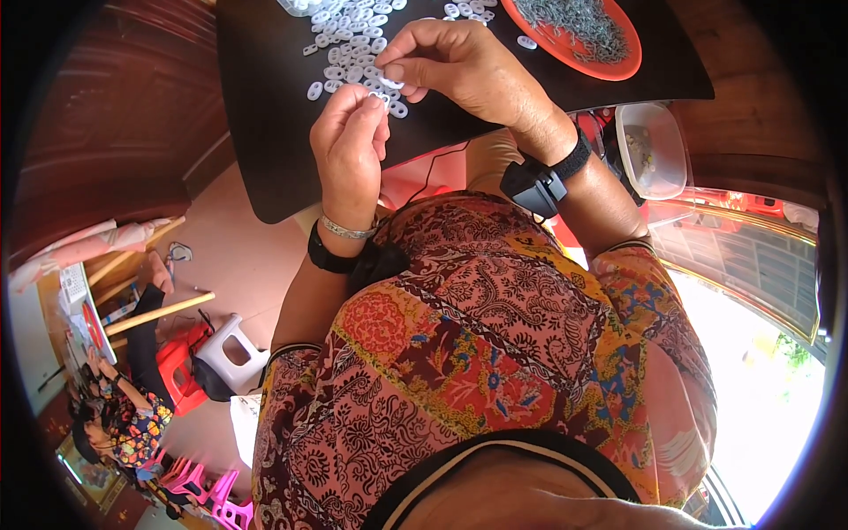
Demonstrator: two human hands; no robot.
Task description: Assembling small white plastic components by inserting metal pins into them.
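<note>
My left hand [346,146] is closed, pinching a small white oval plastic piece with holes [381,97] between thumb and fingertips. Just above it, my right hand [468,71] pinches another white plastic piece [391,83], mostly covered by the fingers. The two pieces are very close; whether they touch I cannot tell. Many similar white two-holed ovals [352,55] lie scattered on the dark table [274,106] beneath and beyond my hands. To the right stands an orange-red plate [602,69] heaped with small grey metal screws [579,26].
A single white oval [526,41] lies beside the plate. A clear plastic tub [652,150] is right of the table. On the left floor are a red stool [179,367] and a grey-white stool [234,349]. Another person [132,424] is at a table at lower left.
</note>
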